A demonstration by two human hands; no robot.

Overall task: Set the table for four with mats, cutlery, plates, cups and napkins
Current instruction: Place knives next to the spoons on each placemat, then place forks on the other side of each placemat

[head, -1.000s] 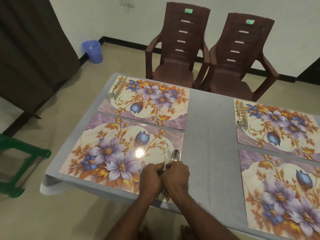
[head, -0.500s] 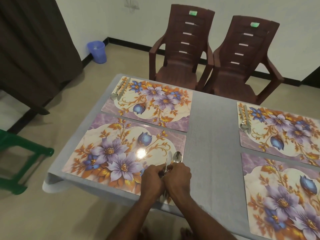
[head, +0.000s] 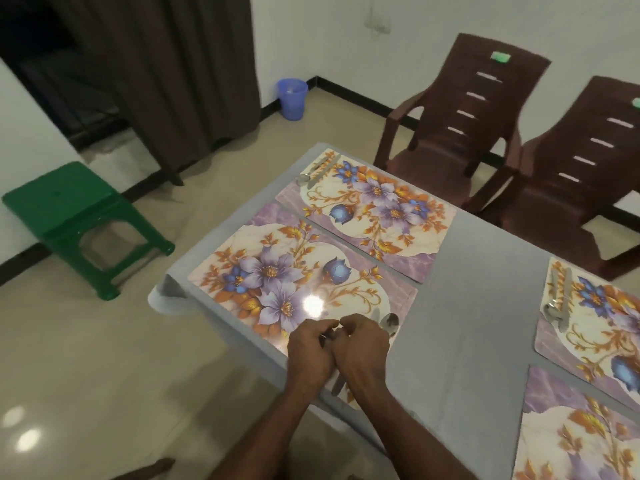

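Note:
Several floral mats lie on the grey table [head: 460, 306]. On the right end of the near left mat [head: 277, 278] lie a spoon [head: 390, 323] and a knife, mostly covered by my hands. My left hand [head: 309, 355] and my right hand [head: 363, 351] sit side by side over their handles, fingers curled round the metal. The far left mat [head: 374, 209] carries cutlery [head: 317, 169] at its left end. Cutlery [head: 557, 304] also lies on the far right mat [head: 595, 320]. The near right mat [head: 575, 434] shows none in view.
Two brown plastic chairs [head: 464, 126] [head: 588, 168] stand at the table's far side. A green stool [head: 83, 223] is on the floor to the left, a blue bin [head: 292, 98] by the wall, and a dark curtain [head: 166, 71] behind.
The camera has swung left and the view shifted. My hands stay together on the cutlery at the near left mat's right end.

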